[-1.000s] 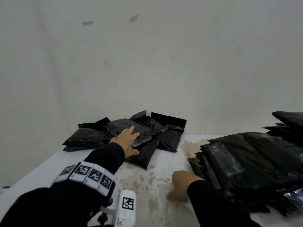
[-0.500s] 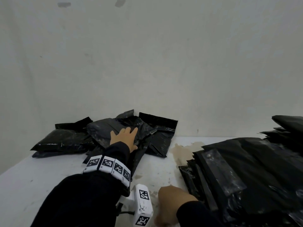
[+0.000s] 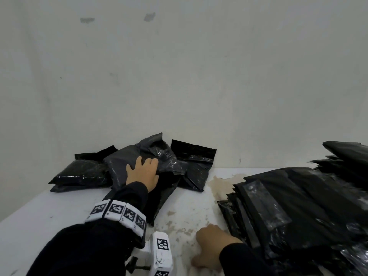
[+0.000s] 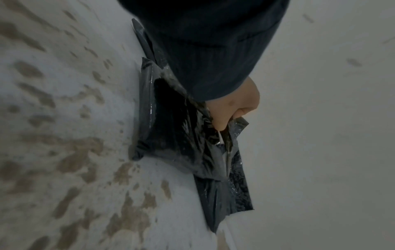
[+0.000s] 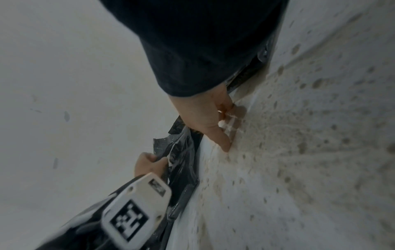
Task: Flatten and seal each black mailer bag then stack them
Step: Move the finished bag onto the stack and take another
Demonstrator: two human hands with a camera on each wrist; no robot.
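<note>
A loose pile of black mailer bags lies at the back of the white table (image 3: 39,216). My left hand (image 3: 142,172) lies on the top grey-black mailer bag (image 3: 121,162) of that pile. In the left wrist view its thumb and fingers (image 4: 233,108) pinch a crumpled fold of this bag (image 4: 171,132). My right hand (image 3: 211,248) rests on the table near the front, fingers curled and holding nothing. Its thumb (image 5: 224,143) touches the tabletop beside the stack's edge.
A large stack of flattened black mailers (image 3: 298,206) fills the right side of the table. More filled bags lie left (image 3: 79,172) and right (image 3: 195,166) of the held one. A plain wall stands close behind. The stained tabletop (image 3: 179,222) shows between my hands.
My left hand has slid further onto the top bag, and its flat fingers now curl into the plastic. The right hand has stayed on the table by the stack.
</note>
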